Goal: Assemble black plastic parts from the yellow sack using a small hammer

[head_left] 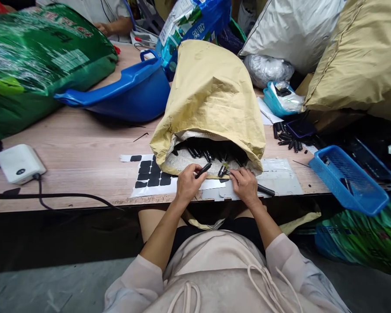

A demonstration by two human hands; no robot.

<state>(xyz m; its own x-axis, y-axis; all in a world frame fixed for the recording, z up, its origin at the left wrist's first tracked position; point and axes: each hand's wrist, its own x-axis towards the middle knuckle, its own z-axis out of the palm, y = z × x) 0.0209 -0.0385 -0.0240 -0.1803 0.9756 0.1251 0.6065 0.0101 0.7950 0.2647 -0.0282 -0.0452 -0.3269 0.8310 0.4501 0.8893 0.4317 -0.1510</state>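
A tan paper sack (211, 95) lies on its side on the wooden table (81, 148), its mouth facing me and full of small black cylindrical parts (211, 153). My left hand (188, 184) is closed around one black part (203, 170) just in front of the sack's mouth. My right hand (245, 184) pinches another small black part (222, 171) beside it, and a longer black piece (266, 190) pokes out to the right of that hand. Both hands rest at the table's near edge over a white sheet (280, 180).
A sheet of black adhesive pads (151, 174) lies left of the sack. A blue basin (133, 91), a green bag (35, 61) and a white box with a cable (19, 163) sit left. A blue basket (348, 178), loose black parts (288, 139) and big sacks are right. Another person's hand (106, 28) is across the table.
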